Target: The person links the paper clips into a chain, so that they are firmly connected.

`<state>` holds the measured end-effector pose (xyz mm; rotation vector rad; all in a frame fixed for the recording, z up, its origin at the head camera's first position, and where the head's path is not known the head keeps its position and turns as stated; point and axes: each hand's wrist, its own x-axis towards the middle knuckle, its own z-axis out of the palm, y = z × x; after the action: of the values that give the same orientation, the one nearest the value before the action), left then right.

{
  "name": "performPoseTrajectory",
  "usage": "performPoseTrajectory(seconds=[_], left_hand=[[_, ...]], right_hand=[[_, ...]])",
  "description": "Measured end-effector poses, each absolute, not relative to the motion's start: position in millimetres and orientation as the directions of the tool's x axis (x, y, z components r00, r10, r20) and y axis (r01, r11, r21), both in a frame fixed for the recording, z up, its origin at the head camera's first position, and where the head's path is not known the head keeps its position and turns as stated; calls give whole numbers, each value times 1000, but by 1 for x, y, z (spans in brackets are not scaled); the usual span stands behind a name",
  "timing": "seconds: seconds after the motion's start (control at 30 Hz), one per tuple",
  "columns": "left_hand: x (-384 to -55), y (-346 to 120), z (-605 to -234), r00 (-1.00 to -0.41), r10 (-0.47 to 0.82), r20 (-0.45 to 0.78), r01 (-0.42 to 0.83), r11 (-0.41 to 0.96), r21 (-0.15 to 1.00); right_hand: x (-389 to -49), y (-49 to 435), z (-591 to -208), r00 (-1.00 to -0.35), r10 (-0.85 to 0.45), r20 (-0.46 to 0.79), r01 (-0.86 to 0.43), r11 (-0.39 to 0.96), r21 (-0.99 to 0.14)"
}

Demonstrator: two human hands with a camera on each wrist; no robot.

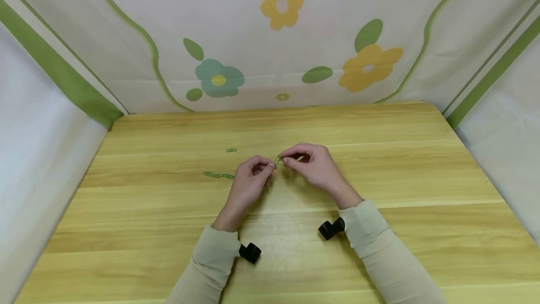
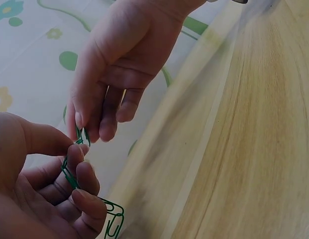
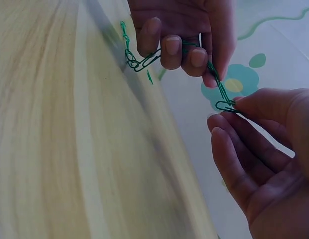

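Observation:
My left hand (image 1: 250,179) holds a chain of linked green paper clips (image 1: 218,175), pinching it between thumb and forefinger. In the right wrist view, the chain (image 3: 139,64) runs behind the curled fingers of that hand and trails down to the table. Close to it, my right hand (image 1: 314,165) pinches a green paper clip (image 3: 225,106) between thumb and fingertips. This clip touches the end of the chain; whether it is hooked through is hard to tell. A single loose green paper clip (image 1: 231,150) lies on the table beyond the left hand.
The wooden table (image 1: 379,154) spreads out beneath both forearms. White curtains with printed flowers (image 1: 253,22) stand at its back and sides. A small black camera sits on each wrist, at the left cuff (image 1: 251,252) and the right cuff (image 1: 331,229).

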<state>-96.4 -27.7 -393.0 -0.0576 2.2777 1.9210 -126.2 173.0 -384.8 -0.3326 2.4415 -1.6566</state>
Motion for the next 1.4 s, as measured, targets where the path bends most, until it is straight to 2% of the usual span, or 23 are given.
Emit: performPoseTrajectory(seconds=[0.3,0.6,0.9,1.2,1.4], left_hand=[[-96,-28,-394,-986,87,-143,-126,177,976],[-93,-28,-393,-987,103,-120,-100,178,979],[-93,-29,-392,-986,112,-124,-107,144,984],[-94,-31,-391,-985,96,-144,-132,122,984],[-95,-33,-392,-987,80,-142,-132,129,983]], right_hand=[[-123,169,-384,-962,-270,42,-150,396,-906],[-122,167,-389,-944,-292,155,-279,454,-846],[-123,166,-388,-923,-342,175,-336,497,-800],[-126,174,-384,-919,-375,123,-314,505,-804],[-126,181,-378,-928,-372,20,-224,514,-828]])
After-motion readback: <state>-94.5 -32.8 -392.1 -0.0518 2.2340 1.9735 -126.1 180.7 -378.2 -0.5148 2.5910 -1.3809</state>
